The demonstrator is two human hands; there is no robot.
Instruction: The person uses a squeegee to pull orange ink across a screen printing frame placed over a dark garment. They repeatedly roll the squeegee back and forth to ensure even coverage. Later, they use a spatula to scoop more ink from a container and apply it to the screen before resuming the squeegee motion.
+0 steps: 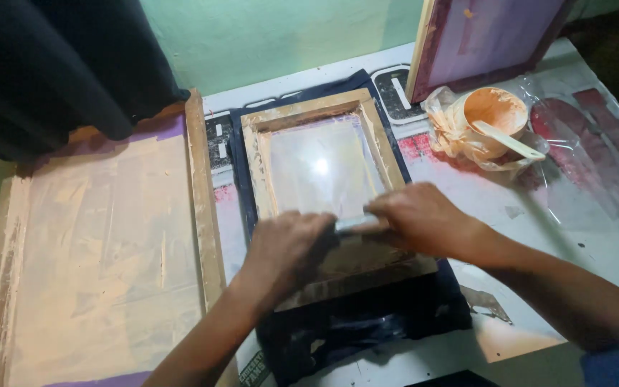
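A small wooden screen-printing frame (pixel 309 109) lies flat on a dark blue cloth (pixel 367 315) in the middle of the table. Its mesh (pixel 320 168) is pale and shiny. My left hand (pixel 284 251) and my right hand (pixel 413 218) both grip a squeegee (pixel 356 223) that rests across the mesh in the near half of the frame. Only a short grey strip of the squeegee shows between my hands; the rest is hidden under my fingers.
A larger wooden screen (pixel 102 244) smeared with pale paint lies at the left. Another screen (pixel 478 39) leans on the green wall at the back right. A tub of orange paint (pixel 494 115) with a white spatula stands on plastic sheet (pixel 582 158). Dark fabric (pixel 59 64) hangs at top left.
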